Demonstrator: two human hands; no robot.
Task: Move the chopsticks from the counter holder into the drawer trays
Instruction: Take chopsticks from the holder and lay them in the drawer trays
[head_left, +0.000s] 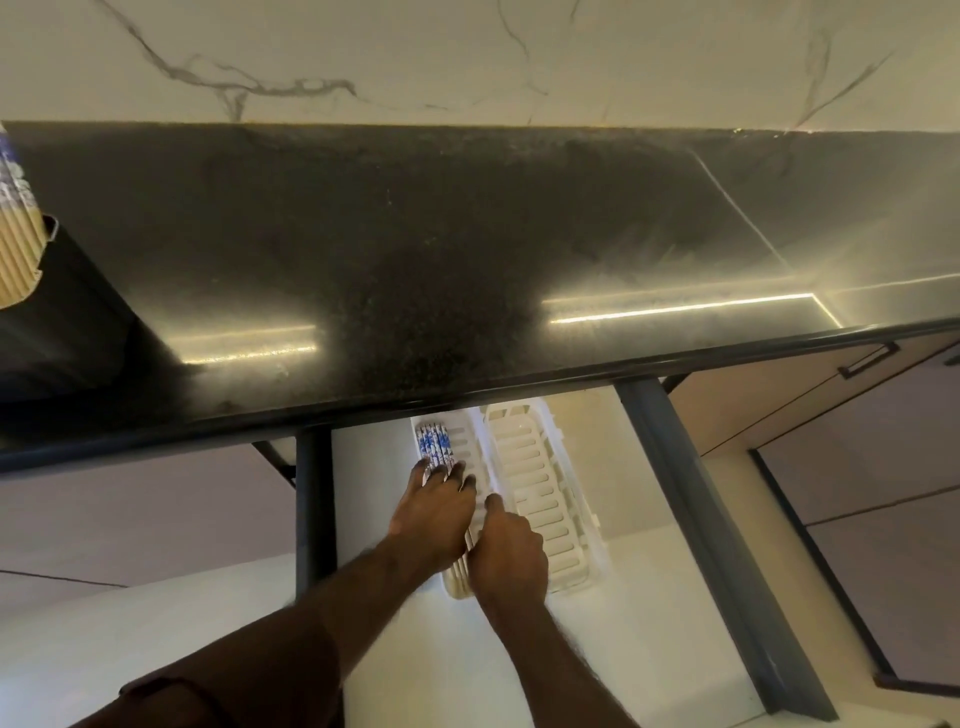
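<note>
White slotted plastic trays sit side by side in the open drawer below the dark speckled surface. We see the left tray holding a bundle of chopsticks with blue floral tops, lying lengthwise along the tray, patterned ends toward the surface edge. The right tray shows only its slots. Our left hand lies flat on the chopsticks, fingers straight and spread, pressing them down. Our right hand sits just beside it at the near end of the left tray, fingers curled under, thumb pointing forward; we cannot tell if it grips the chopstick ends or just rests there. The two hands touch or nearly touch. At far left on the surface, a black holder stands with more chopsticks in it, pale shafts and blue-patterned tops, partly cut off by the frame edge. Marble-veined wall behind the surface.
</note>
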